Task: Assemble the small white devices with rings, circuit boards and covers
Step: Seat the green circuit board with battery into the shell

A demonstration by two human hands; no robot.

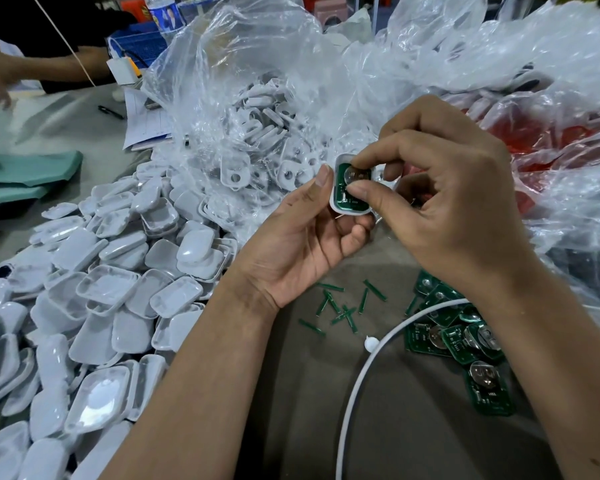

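Grey table (326, 410): white covers (118, 289), green circuit boards (458, 337), plastic bags (430, 64).

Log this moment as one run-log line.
step: seating circuit board in white shell | left hand: holds shell | right hand: presses board | spare boards: on table

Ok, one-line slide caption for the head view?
Left hand holds white shell while right hand presses green circuit board in.

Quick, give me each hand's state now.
Left hand: grips the white shell.
Right hand: pinches the green circuit board into it.
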